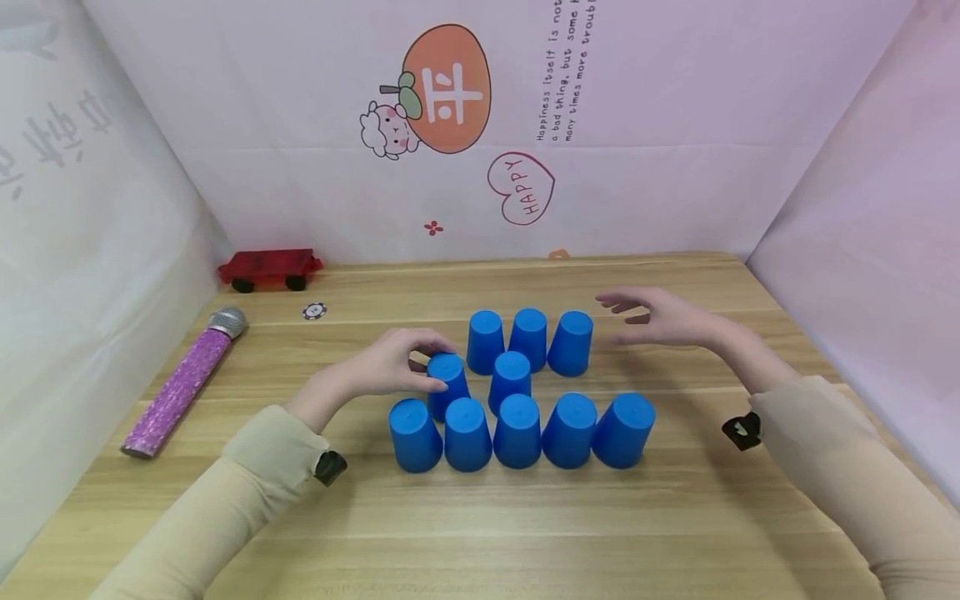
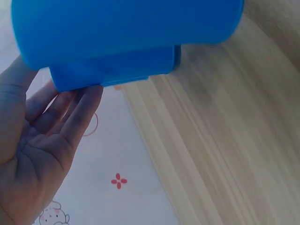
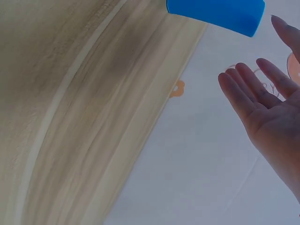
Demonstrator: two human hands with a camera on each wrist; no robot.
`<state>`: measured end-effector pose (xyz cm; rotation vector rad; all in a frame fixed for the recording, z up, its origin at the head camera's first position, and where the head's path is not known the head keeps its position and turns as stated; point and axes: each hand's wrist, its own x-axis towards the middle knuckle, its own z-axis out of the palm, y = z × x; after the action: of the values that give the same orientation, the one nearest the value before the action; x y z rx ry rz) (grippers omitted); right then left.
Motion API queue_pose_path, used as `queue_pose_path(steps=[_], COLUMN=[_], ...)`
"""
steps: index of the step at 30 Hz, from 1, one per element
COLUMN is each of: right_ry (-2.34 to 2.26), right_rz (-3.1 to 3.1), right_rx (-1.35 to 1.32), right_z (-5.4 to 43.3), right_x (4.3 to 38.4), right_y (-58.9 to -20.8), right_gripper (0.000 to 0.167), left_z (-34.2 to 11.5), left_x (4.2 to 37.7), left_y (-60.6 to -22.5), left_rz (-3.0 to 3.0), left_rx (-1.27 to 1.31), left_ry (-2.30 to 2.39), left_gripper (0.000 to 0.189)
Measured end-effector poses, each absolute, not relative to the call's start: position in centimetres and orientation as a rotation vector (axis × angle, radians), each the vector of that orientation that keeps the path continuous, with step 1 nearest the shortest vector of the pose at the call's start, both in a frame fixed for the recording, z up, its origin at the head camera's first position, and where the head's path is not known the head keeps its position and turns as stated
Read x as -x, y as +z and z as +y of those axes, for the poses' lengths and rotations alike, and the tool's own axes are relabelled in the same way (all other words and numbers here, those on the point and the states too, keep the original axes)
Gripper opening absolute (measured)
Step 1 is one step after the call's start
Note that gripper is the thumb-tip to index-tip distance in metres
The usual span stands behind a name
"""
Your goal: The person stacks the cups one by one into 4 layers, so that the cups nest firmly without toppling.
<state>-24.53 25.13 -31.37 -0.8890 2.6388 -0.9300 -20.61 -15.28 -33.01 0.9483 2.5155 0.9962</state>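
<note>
Upside-down blue cups stand in three rows on the wooden table. Two make up the middle row, and my left hand (image 1: 390,362) grips the left cup (image 1: 450,385) between thumb and fingers near its top. Beside it stands the other middle cup (image 1: 512,379). The front row holds several cups (image 1: 517,437) side by side; the back row has three (image 1: 528,337). My right hand (image 1: 663,317) hovers to the right of the back row, fingers loosely spread and holding nothing. In the right wrist view, its palm (image 3: 274,117) faces a blue cup (image 3: 218,14) across a gap.
A purple glittery microphone (image 1: 187,379) lies at the left of the table (image 1: 480,542). Near the back left corner are a red toy cart (image 1: 270,265) and a small round chip (image 1: 315,311). White printed cloth walls (image 1: 300,183) enclose the back and sides.
</note>
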Motion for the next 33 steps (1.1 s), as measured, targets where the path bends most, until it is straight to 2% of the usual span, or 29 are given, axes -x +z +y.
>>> queue_pose_path(steps=[8, 17, 25, 33], right_ry=[-0.956, -1.032, -1.098, -1.152], right_rz=[2.680, 2.641, 2.536, 2.506], right_rx=[0.840, 0.820, 0.981, 0.888], right_z=[27.4, 28.8, 28.2, 27.5], right_x=[21.6, 18.3, 15.5, 14.1], right_y=[-31.7, -32.7, -33.5, -34.3], right_gripper=[0.052, 0.040, 0.048, 0.054], left_z=[-17.2, -18.0, -17.7, -16.7], left_x=[20.9, 22.8, 24.5, 25.6], left_y=[-32.4, -32.3, -32.9, -32.9], left_rz=[2.547, 2.595, 2.657, 2.672], left_rx=[-0.893, -0.812, -0.744, -0.716], left_ry=[0.962, 0.994, 1.007, 0.991], left_gripper=[0.044, 0.048, 0.046, 0.047])
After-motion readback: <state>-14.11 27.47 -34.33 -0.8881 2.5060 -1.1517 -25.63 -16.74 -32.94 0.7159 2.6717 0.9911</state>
